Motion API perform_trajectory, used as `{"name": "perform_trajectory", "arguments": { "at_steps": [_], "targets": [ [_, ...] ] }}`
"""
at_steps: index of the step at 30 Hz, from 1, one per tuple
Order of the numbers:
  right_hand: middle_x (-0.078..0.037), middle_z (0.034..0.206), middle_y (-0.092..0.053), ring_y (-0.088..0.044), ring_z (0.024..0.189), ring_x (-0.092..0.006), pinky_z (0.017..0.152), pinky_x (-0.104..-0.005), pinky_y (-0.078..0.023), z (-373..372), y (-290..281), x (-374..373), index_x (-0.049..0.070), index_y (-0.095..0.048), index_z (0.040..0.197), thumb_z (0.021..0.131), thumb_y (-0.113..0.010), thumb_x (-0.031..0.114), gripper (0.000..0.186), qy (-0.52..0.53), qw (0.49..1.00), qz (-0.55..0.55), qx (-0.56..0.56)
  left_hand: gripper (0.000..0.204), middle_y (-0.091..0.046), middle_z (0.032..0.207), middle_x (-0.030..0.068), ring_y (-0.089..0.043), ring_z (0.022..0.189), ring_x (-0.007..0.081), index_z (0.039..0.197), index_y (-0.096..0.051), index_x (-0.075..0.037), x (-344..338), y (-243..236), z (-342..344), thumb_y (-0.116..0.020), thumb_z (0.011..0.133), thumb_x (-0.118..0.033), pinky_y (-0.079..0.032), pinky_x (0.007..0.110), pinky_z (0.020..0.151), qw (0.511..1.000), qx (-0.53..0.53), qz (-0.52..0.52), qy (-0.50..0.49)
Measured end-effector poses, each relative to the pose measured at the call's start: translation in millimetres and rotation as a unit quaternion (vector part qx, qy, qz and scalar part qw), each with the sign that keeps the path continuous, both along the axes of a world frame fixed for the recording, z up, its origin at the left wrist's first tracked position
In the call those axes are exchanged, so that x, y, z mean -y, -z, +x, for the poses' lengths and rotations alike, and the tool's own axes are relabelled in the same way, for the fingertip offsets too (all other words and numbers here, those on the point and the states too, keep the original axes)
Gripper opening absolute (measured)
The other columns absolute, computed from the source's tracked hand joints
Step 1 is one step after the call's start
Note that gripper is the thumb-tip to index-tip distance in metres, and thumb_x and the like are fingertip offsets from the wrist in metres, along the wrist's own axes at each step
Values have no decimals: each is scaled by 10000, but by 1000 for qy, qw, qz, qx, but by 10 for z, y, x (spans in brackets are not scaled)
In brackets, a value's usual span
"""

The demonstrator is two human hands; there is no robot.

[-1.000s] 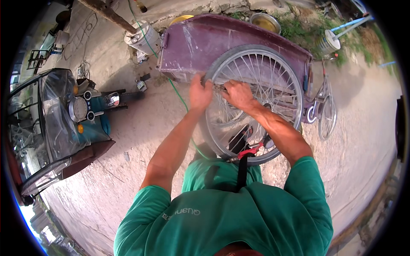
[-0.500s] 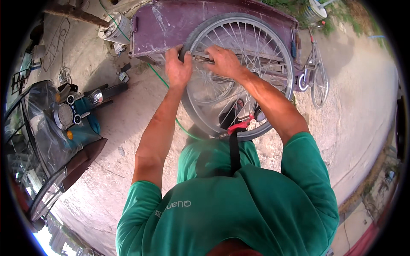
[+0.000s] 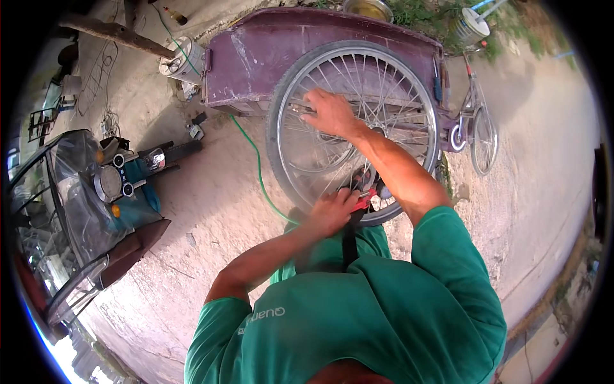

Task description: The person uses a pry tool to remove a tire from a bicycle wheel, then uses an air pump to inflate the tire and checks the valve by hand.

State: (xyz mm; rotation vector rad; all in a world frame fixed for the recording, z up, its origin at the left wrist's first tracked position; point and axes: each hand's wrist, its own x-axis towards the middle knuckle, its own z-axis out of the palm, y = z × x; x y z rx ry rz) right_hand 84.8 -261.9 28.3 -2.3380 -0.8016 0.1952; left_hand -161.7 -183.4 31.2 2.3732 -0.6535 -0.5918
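A large spoked bicycle wheel (image 3: 274, 137) with a dark tyre stands in front of me, its lower edge at my knees. My right hand (image 3: 334, 114) is over the spokes inside the upper left of the rim. Its fingers are closed on a small narrow thing (image 3: 298, 109) that pokes out to the left; its kind is too small to tell. At the wheel's bottom, my left hand (image 3: 332, 210) has its fingers bent at the left end of a red tool (image 3: 364, 200) beside a black strap (image 3: 350, 243). What those fingers hold is hidden.
Behind the wheel stands a purple cargo tricycle (image 3: 256, 64), its front wheel (image 3: 484, 144) to the right. A motor vehicle with a plastic cover (image 3: 70, 166) is at the left. A green hose (image 3: 259, 160) crosses the ground. Buckets (image 3: 182, 61) stand at the back.
My left hand has left the upper left of the tyre and come down to the red tool. The right hand stays by the upper rim. My view has shifted slightly.
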Motion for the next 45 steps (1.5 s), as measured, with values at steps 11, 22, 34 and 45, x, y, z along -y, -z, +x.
{"name": "perform_trajectory", "arguments": {
  "at_steps": [11,22,34,45],
  "targets": [
    [-141,1149,-641,-654,1089,-390,913,-533,-511,-67,14,26,86,-553,1168,865,-759,318,433,-2,1000,-10,-19,666,-516,1343,213,-700,990,380,1430,-448,12,125,228,-140,-720,852,-178,-623,473,735,998,48,-25,-19],
    [-159,1118,-637,-658,1054,-398,881,-526,-518,-73,-11,20,81,-542,1151,862,-746,297,415,-8,1000,1,-3,523,-583,1155,165,-701,804,375,1340,-526,-10,104,272,-107,-684,864,-157,-605,474,638,996,55,-71,-13],
    [-151,1096,-645,-666,1044,-393,869,-525,-527,-71,55,-3,89,-552,1127,857,-746,295,391,2,1000,-1,2,538,-587,1163,151,-696,813,353,1355,-522,-11,79,253,-101,-685,862,-156,-600,455,611,995,62,-74,-10],
    [-146,1106,-646,-676,1033,-382,866,-513,-537,-73,52,-12,90,-564,1164,852,-748,292,414,1,1000,-8,23,558,-570,1221,171,-695,907,380,1379,-488,-12,85,222,-80,-682,881,-174,-600,484,697,997,5,-71,-17]
  ]
}}
